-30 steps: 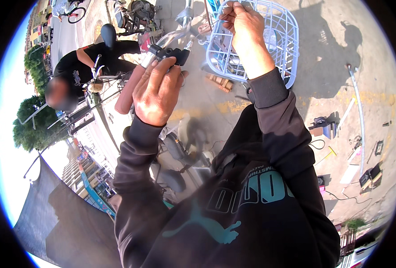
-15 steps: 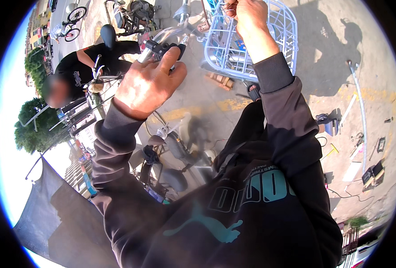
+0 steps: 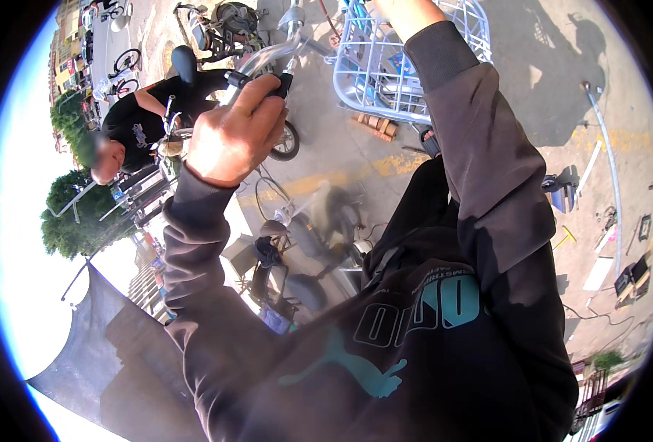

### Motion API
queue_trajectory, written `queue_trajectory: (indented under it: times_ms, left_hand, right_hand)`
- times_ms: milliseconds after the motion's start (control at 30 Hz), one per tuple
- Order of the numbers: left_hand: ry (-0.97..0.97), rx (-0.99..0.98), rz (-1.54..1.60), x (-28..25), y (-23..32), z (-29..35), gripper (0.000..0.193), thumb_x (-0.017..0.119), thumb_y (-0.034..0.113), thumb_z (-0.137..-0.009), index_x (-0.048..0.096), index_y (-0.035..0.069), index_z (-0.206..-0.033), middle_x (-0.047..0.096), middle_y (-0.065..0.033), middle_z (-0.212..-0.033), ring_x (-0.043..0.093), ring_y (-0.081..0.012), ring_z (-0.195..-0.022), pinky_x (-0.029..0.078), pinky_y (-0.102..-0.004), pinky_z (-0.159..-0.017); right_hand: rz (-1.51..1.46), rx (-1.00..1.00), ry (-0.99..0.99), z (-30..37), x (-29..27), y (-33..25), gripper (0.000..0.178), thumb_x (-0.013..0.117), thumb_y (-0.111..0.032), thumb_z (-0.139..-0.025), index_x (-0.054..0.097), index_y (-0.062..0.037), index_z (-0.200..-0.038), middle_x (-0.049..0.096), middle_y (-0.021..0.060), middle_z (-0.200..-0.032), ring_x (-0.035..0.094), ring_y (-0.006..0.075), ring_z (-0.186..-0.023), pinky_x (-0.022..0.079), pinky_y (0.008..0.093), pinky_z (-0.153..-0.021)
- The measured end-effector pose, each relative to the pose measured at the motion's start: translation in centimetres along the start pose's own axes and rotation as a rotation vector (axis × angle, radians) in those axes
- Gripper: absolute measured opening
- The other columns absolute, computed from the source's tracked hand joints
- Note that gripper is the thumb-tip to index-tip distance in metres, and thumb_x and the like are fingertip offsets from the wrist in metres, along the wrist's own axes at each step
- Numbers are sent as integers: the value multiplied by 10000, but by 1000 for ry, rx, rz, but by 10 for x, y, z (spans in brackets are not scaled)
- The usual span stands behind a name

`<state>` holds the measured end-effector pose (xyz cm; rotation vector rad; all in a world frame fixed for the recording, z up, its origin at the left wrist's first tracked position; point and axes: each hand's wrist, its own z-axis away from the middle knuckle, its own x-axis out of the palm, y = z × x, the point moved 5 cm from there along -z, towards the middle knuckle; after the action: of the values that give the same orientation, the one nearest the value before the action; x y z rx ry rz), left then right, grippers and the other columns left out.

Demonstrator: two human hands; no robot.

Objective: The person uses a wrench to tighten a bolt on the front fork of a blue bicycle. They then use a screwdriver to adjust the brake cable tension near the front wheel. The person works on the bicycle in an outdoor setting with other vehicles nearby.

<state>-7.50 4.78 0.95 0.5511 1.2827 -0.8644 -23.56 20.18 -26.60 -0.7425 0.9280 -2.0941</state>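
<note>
My left hand [image 3: 236, 140] is closed around a black fitting [image 3: 284, 86], which looks like a brake lever mount, on a silver bicycle handlebar [image 3: 271, 53]. Its thumb and fingers cover much of the part. At the upper edge my right hand [image 3: 407, 13] reaches over a light-blue wire basket [image 3: 382, 112]. The fingers of that hand are cut off by the picture's edge, so what they touch is hidden. A blue printed item [image 3: 401, 65] shows through the basket's bars.
A person [image 3: 139, 129] in black leans by another bicycle at left. A motorbike [image 3: 227, 33] stands at the back. On the ground lie a wood-coloured block [image 3: 374, 126], a long pale pole [image 3: 608, 169], a yellow tool [image 3: 564, 237] and a dark open case [image 3: 630, 281].
My right hand has moved up, its fingers leaving the picture. The left hand has turned slightly and stays on the black fitting. The whole view has shifted a little.
</note>
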Motion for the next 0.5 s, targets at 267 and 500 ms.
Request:
queue_trajectory:
  times_ms: [267, 500]
  left_hand:
    - [174, -59, -11, 4, 5, 12, 221, 841, 49, -737, 726, 33, -925, 739, -50, -1097, 738, -190, -845, 572, -304, -698]
    - [216, -215, 4, 7, 8, 17, 199, 843, 50, -734, 770, 31, -918, 757, -64, -1066, 737, -223, -893, 572, -336, -829]
  right_hand:
    - [-130, 234, -170, 0, 20, 23, 181, 595, -196, -931, 644, -31, -873, 651, 113, -733, 614, 214, -541, 442, 373, -434]
    - [-607, 439, -227, -3, 17, 51, 147, 573, -166, -976, 609, -30, -936, 619, 91, -730, 601, 193, -592, 432, 319, -432]
